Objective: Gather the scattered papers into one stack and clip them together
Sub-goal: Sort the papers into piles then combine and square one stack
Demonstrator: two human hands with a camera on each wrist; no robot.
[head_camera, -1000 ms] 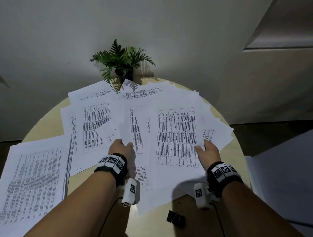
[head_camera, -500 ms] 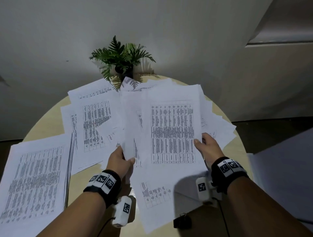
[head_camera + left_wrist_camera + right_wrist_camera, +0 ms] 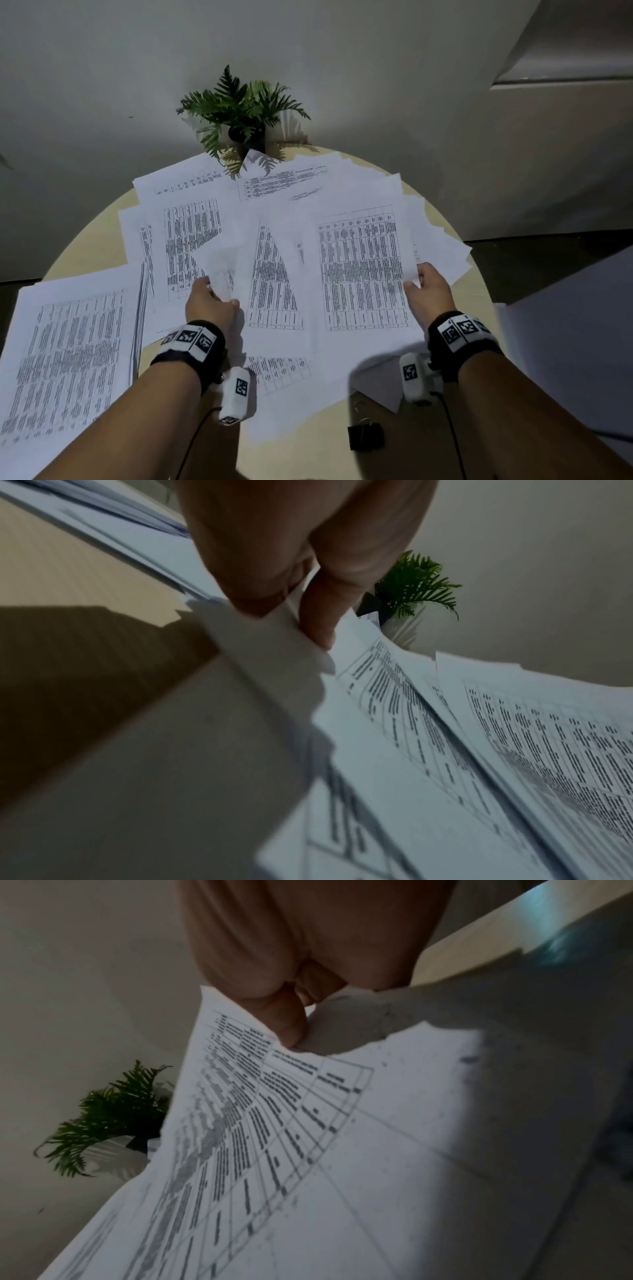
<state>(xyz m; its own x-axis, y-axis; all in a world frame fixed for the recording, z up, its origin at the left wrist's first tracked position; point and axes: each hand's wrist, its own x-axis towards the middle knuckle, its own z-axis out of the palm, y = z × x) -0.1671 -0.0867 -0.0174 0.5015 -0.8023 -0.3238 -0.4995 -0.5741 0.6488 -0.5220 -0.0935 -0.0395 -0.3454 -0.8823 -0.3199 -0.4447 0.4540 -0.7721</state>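
Several white printed sheets (image 3: 359, 270) lie fanned over the round table's middle. My left hand (image 3: 219, 298) pinches the left edge of a few overlapped sheets (image 3: 284, 631), thumb on top. My right hand (image 3: 419, 284) pinches the right edge of the top sheet (image 3: 308, 1123), which has a table printed on it. Both hands hold the bundle slightly off the tabletop. A separate pile of papers (image 3: 72, 353) lies at the near left. A black binder clip (image 3: 365, 435) sits on the wood near the front edge, just below my right wrist.
A potted fern (image 3: 241, 109) stands at the table's far edge against the wall. More loose sheets (image 3: 185, 219) spread at the back left. The wooden round table (image 3: 301, 442) shows bare wood near the front. A pale surface (image 3: 575, 342) lies off to the right.
Both hands lifted the middle sheets off the table half a second ago and have now lowered and spread them; the left hand moved back up and left along the edge.
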